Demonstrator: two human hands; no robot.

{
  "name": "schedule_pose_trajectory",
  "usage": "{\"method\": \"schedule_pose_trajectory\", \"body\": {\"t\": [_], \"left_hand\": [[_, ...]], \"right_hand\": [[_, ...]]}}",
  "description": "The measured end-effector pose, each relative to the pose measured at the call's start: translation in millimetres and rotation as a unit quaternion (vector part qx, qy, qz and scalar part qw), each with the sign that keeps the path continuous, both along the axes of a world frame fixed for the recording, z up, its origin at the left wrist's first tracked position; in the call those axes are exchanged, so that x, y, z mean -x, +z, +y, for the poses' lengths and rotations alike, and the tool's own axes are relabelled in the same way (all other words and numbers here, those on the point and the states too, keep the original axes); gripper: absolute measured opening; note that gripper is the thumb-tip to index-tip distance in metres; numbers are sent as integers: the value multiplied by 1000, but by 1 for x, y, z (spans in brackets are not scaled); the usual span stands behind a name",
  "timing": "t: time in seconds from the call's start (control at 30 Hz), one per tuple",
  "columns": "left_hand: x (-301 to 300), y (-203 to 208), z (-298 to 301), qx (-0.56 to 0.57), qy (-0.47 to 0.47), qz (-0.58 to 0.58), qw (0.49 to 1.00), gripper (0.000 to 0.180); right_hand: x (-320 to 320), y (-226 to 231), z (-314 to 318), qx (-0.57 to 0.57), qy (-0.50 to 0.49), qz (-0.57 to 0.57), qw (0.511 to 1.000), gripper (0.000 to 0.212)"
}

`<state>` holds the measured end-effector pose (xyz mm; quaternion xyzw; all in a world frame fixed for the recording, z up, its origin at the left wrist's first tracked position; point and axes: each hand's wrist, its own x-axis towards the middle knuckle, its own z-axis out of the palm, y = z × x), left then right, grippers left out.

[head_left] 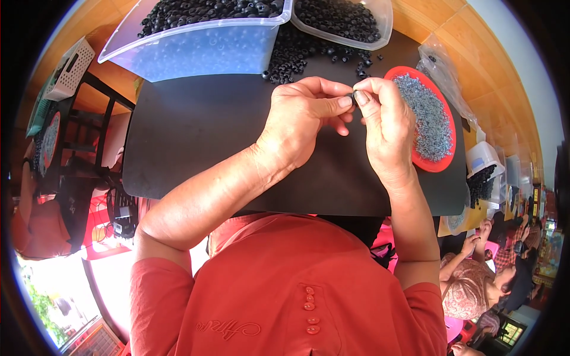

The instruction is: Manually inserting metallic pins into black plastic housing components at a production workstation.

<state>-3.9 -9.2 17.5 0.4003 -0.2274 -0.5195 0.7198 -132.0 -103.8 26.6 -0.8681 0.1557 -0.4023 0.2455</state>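
Both hands meet above the counter point(196, 136), right of its middle, fingertips nearly together. Left hand point(300, 115): thumb and index pinched narrow on a small black piece point(354, 99), other fingers loosely curled below. Right hand point(389, 118): thumb and index also pinched narrow at the same piece, from the other side. Piece is off the surface, between the fingertips, mostly covered; exact shape and any second part, cannot tell. Red plate point(433, 167) heaped with tiny bluish clear pieces point(424, 118) sits just right of the right hand. Far edge: large translucent tub point(208, 56) full of black pieces on the left, smaller clear tub point(383, 21) of similar ones beside it, loose black pieces point(288, 64) scattered in front. Crumpled clear bag point(446, 74) beyond the plate. Another person point(469, 291) off to the right.
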Motion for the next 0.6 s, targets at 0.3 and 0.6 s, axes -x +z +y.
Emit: {"method": "schedule_pose_trajectory", "body": {"t": [0.3, 0.6], "left_hand": [[-4, -4, 0, -25, -19, 32, 999, 13], [0, -4, -2, -9, 26, -39, 999, 10]], "right_hand": [[-2, -5, -3, 13, 8, -2, 1000, 7], [0, 0, -3, 73, 12, -1, 997, 6]]}}
